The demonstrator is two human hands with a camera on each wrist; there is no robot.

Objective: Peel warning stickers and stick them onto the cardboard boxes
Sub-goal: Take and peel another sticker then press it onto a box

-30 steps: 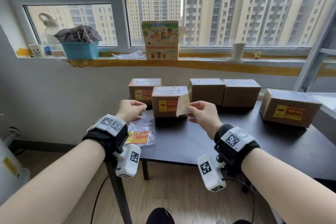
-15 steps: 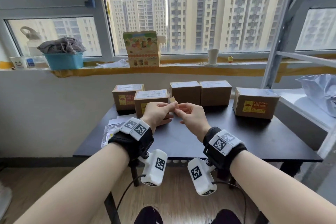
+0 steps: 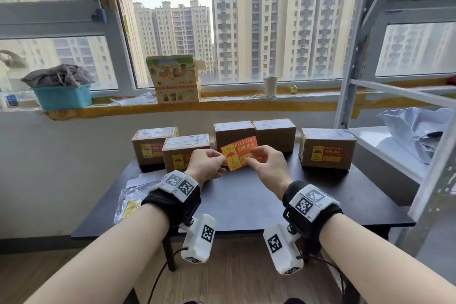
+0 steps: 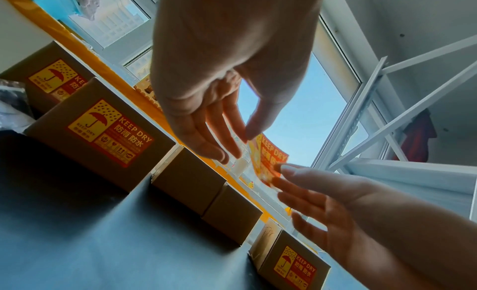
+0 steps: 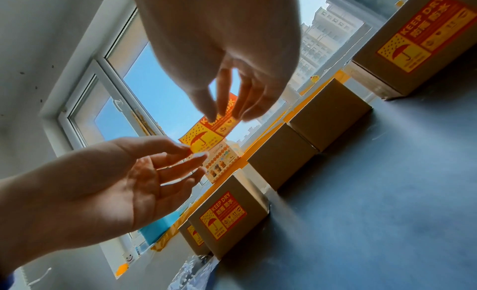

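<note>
A: Which step are we on?

B: The carry, I'd judge. A red-and-yellow KEEP DRY sticker [image 3: 238, 152] is held up in the air between both hands, in front of the row of cardboard boxes [image 3: 327, 147]. The left hand [image 3: 206, 166] pinches its yellow end between thumb and fingertips; the right hand [image 3: 267, 168] pinches the red end, the other fingers loosely spread.

A: Where does it go?

B: Three boxes already wear a label: two at ten o'clock from the hands, one at two o'clock. The two bare boxes [image 3: 234, 134] stand side by side at twelve o'clock, right behind the sticker (whether any backing remains on it, I can't tell).

A: So the next move?

B: Likely bringing it flat and level to a bare box's front face, then smoothing it down across the table [image 3: 246, 200] side.
</note>
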